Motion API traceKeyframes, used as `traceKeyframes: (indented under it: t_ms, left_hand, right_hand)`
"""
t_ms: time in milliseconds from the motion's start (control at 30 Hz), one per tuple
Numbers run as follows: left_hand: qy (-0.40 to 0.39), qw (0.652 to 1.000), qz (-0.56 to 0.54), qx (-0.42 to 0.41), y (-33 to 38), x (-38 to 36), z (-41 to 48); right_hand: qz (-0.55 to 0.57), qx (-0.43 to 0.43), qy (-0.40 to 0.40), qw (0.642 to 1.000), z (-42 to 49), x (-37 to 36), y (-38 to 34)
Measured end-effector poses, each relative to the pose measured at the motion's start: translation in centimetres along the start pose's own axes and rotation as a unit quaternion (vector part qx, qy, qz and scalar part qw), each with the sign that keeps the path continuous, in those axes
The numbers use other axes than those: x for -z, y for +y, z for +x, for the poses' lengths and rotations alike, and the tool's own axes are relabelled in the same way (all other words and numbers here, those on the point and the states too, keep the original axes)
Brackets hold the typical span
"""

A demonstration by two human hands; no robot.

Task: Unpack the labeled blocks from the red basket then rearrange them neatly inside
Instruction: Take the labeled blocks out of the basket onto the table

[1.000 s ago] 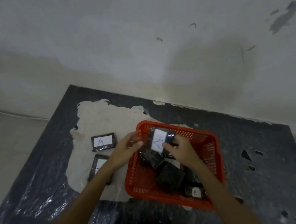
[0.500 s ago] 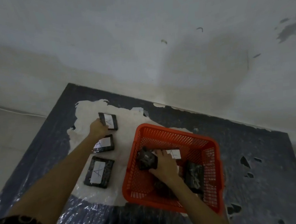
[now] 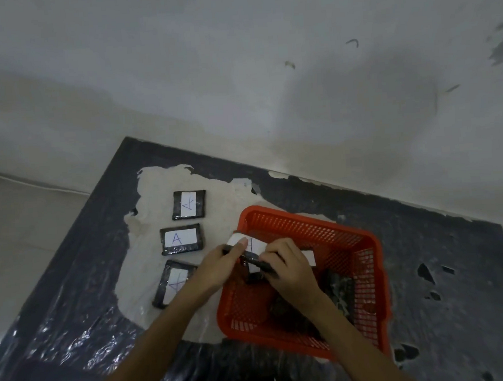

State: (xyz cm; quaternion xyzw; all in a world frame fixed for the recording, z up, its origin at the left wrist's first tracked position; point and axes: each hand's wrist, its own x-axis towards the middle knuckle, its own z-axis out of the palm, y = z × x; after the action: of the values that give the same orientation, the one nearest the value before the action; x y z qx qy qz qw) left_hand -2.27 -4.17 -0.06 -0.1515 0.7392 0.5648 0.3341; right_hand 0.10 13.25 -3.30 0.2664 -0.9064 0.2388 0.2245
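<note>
Since half a second ago, your left hand [image 3: 217, 268] has left the far block [image 3: 188, 204] on the bench [image 3: 81, 291] and come across to the near-left rim of the red basket [image 3: 378, 270]; your right hand [image 3: 291, 269] has risen from the basket floor with a block.

Left to right, on the pale worn patch of the bench, three blocks lie flat in a column, labels up and well apart from one another. The far block carries a white label with its "A" turned sideways. The middle block [image 3: 181, 239] reads "A" upright. The near block [image 3: 173, 283] is tilted, and your left forearm covers its right corner.

Both hands meet on the held block [image 3: 253, 248] over the basket's left rim. Left grip: thumb pressed on the white label, fingers beneath, pinching the block's left end. Right grip: fingers closed over its right end. The label's mark is partly covered and cannot be read.

Inside the basket, a white-labelled block [image 3: 308, 256] shows just behind your right hand, and dark wrapped blocks [image 3: 338, 285] lie on the floor to the right; their count cannot be told. The basket stands on the bench, right of the three laid-out blocks.
</note>
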Motion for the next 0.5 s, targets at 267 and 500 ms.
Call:
traceKeyframes:
  t_ms: [267,500]
  left_hand:
    - [0.212,0.963,-0.164,-0.030,-5.1,3.7,-0.2]
    - [0.345,0.912,-0.169,0.145,-14.7,11.3,1.3]
  right_hand:
    - [0.075,-0.268,-0.187,0.942,-1.0,-0.3,0.2]
    - [0.076,-0.440,-0.467,0.763,-6.8,2.1,3.6]
